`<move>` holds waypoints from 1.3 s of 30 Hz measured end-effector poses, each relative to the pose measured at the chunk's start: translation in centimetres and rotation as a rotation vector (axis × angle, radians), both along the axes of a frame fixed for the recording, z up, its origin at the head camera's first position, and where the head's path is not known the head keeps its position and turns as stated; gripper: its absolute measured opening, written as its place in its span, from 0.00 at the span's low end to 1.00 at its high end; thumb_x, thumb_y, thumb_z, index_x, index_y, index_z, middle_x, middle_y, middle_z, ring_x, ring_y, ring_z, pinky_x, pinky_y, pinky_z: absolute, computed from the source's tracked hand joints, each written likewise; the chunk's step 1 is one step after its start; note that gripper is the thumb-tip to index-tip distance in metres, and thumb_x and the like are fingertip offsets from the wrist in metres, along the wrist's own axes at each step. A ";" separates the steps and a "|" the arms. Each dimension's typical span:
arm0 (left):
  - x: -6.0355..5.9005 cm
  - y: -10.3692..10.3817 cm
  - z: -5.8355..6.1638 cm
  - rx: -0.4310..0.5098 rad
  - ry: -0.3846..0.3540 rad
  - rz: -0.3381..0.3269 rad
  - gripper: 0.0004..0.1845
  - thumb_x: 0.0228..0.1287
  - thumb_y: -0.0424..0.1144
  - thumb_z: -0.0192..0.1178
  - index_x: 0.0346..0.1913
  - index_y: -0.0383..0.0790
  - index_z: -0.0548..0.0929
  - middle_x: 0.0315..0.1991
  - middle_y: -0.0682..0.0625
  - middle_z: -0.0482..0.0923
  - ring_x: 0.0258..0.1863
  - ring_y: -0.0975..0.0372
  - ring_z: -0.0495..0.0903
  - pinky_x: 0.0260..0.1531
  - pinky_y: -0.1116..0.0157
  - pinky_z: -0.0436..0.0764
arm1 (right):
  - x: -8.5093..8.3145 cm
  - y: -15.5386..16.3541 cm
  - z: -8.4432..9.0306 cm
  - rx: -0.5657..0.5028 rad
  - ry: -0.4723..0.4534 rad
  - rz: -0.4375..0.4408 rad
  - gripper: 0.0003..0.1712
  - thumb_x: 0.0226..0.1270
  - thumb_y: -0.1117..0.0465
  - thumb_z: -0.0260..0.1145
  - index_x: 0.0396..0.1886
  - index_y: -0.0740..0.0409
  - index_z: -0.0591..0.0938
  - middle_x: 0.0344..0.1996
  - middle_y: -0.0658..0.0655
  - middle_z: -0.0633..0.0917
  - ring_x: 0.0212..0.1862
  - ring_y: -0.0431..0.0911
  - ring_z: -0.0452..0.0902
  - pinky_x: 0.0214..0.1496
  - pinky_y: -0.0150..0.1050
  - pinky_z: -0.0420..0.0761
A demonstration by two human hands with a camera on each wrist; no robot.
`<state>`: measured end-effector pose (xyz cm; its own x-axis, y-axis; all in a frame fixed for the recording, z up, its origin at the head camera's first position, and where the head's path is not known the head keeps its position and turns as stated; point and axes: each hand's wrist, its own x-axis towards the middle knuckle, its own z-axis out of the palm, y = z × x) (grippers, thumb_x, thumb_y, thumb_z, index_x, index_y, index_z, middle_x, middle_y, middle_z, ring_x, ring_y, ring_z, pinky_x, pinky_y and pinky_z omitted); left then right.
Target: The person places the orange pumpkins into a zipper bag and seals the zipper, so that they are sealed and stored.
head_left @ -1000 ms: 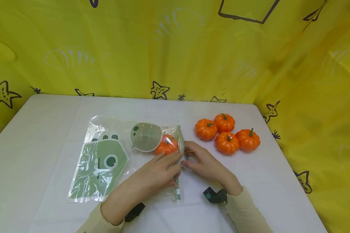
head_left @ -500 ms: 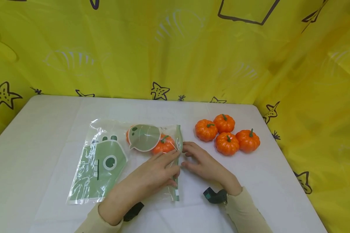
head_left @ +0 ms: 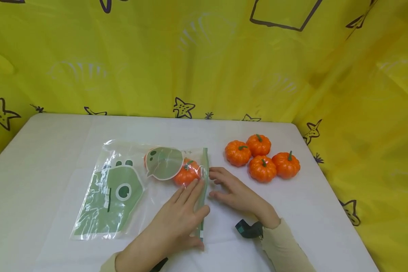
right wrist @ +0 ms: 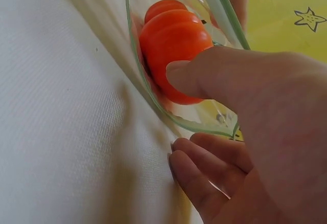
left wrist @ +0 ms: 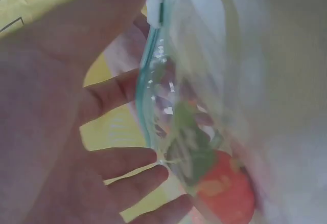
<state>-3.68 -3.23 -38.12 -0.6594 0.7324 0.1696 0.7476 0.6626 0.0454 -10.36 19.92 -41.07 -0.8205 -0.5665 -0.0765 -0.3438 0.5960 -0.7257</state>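
A clear zip bag [head_left: 113,204] with a green cartoon print lies flat, its open end to the right. Inside, near that mouth, is a small orange pumpkin [head_left: 187,173]; a second orange edge [head_left: 144,160] shows behind the printed speech bubble. My left hand [head_left: 178,221] rests on the bag by the mouth, fingers extended and thumb spread. At the opening is my right hand [head_left: 238,194], fingers loosely bent and thumb apart. Its thumb overlaps the pumpkin [right wrist: 171,40] in the right wrist view. The left wrist view shows a white slider [left wrist: 155,10] on the green zip.
Several orange pumpkins [head_left: 262,169] with green stems sit grouped to the right, beyond my right hand. All lie on a white-covered table [head_left: 64,151]. A yellow patterned curtain [head_left: 139,68] hangs behind and along the right side.
The pumpkin near the mouth has shifted slightly left, deeper into the bag, and the second orange edge has appeared. My left hand has straightened and spread its fingers. The right hand has hardly moved.
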 end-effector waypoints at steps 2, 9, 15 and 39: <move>0.2 0.0 -0.1 -0.033 -0.011 0.007 0.43 0.28 0.72 0.74 0.44 0.49 0.73 0.73 0.34 0.61 0.75 0.45 0.61 0.67 0.50 0.72 | 0.1 0.0 0.1 -0.001 0.003 0.003 0.29 0.70 0.53 0.65 0.70 0.43 0.70 0.72 0.49 0.67 0.62 0.48 0.76 0.66 0.50 0.76; 0.5 0.1 -0.3 -0.097 0.022 0.022 0.36 0.37 0.61 0.75 0.45 0.45 0.72 0.73 0.32 0.60 0.75 0.44 0.60 0.69 0.53 0.71 | 0.2 -0.1 0.3 0.006 0.012 0.004 0.29 0.70 0.51 0.64 0.70 0.42 0.70 0.72 0.49 0.67 0.62 0.47 0.76 0.66 0.49 0.77; 0.4 0.0 0.0 -0.004 0.014 0.017 0.31 0.41 0.61 0.74 0.42 0.47 0.74 0.70 0.31 0.64 0.72 0.44 0.65 0.68 0.57 0.73 | 0.2 -0.4 0.3 -0.037 0.050 0.009 0.28 0.70 0.55 0.65 0.69 0.41 0.71 0.71 0.47 0.68 0.63 0.46 0.75 0.67 0.48 0.76; -0.2 -0.7 0.2 0.083 -0.049 -0.021 0.30 0.45 0.60 0.75 0.45 0.47 0.75 0.68 0.36 0.69 0.70 0.46 0.69 0.69 0.55 0.71 | 0.5 -1.5 0.3 0.143 0.120 -0.011 0.27 0.76 0.54 0.56 0.73 0.44 0.68 0.67 0.48 0.75 0.69 0.46 0.68 0.73 0.50 0.69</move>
<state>-3.87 -3.94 -37.91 -0.6528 0.7311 0.1983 0.7571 0.6389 0.1366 -9.85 18.37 -40.81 -0.8346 -0.5479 -0.0569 -0.4159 0.6945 -0.5871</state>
